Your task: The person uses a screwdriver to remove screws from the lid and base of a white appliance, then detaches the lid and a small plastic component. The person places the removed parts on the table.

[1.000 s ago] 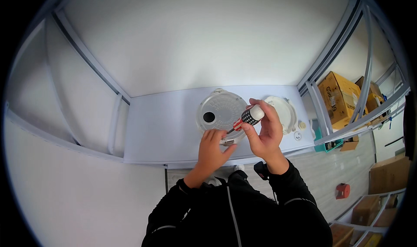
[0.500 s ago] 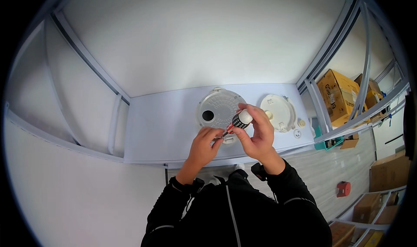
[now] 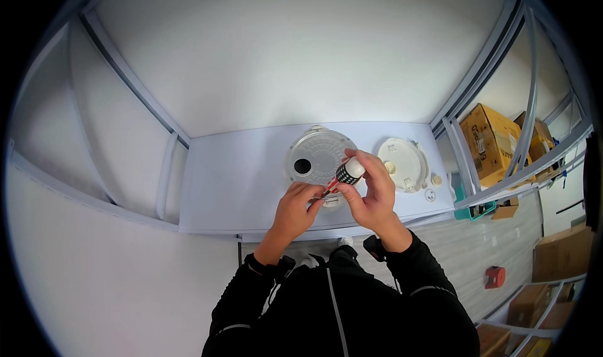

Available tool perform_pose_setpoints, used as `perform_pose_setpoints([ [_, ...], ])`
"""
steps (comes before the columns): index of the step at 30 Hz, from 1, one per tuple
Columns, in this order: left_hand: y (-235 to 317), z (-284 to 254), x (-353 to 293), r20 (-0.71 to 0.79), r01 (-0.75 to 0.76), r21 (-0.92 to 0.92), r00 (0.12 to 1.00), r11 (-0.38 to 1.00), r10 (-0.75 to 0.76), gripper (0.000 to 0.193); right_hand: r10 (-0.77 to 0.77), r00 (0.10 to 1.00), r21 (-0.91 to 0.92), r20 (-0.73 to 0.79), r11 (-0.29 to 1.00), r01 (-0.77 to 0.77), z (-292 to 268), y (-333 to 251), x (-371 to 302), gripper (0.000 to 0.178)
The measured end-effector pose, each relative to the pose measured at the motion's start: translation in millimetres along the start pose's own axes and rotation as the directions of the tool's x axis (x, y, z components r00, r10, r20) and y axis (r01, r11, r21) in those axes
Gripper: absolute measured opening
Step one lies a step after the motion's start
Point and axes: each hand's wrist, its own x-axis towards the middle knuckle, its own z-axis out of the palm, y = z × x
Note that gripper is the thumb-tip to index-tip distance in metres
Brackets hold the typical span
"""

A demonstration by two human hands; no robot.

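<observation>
In my right hand [image 3: 375, 192] is a screwdriver [image 3: 347, 173], its handle black-and-white patterned with a white end and red near the shaft. The shaft slants down and left to the pinched fingers of my left hand [image 3: 297, 210]. Whatever sits between those fingertips at the tip is too small to make out. Just beyond both hands, a round lid-like part [image 3: 320, 149] with a grey metal face lies on the white table [image 3: 232, 175]. It has a black round spot [image 3: 302, 166] at its left, and my right hand covers part of its right side.
To the right lies a white round cover [image 3: 407, 162] with a raised rim. Beside it are a small cream-coloured round piece [image 3: 436, 180] and a small white disc [image 3: 430, 195]. Grey frame posts [image 3: 455, 162] border the table; cardboard boxes [image 3: 488, 144] and a teal crate [image 3: 474, 210] stand beyond.
</observation>
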Motion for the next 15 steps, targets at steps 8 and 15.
perform_pose_setpoints([
  [8,1,2,-1,-0.011,0.024,0.016,1.0,1.0,-0.023,0.03,-0.047,0.986,0.005,0.158,0.999,0.047,-6,1,2,0.065],
  [15,1,3,-2,-0.002,0.028,0.045,1.0,0.999,-0.028,0.032,-0.069,0.991,-0.038,0.114,0.997,0.073,-3,-17,21,0.057],
])
